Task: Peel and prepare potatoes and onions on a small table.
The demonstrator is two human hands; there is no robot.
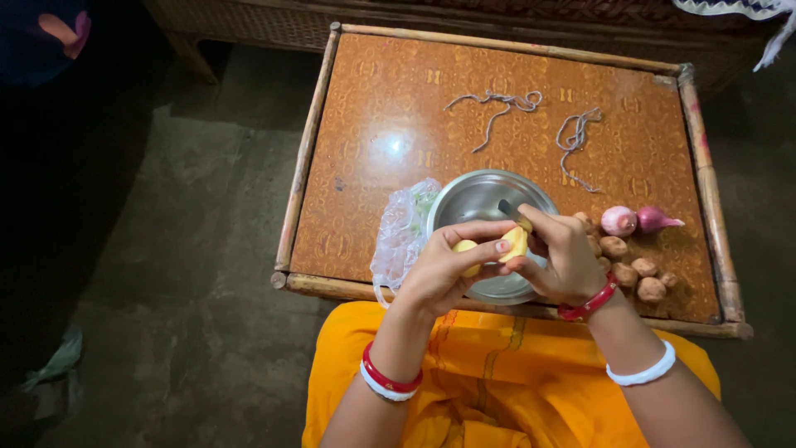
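My left hand (444, 270) holds a small yellow peeled potato (512, 243) over a round steel bowl (477, 197) at the table's near edge. My right hand (564, 257) presses against the same potato and grips a dark-bladed tool, a knife or peeler (507, 209), whose tip points into the bowl. Both wrists wear red and white bangles. Several small brown unpeeled potatoes (630, 265) lie on the table just right of my right hand.
A low brown patterned table (390, 91) with a cane frame holds two pink onions (634, 220), two bits of string (502, 104) and a clear plastic bag (402, 232) left of the bowl. My orange garment (481, 373) covers my lap. Dark floor lies to the left.
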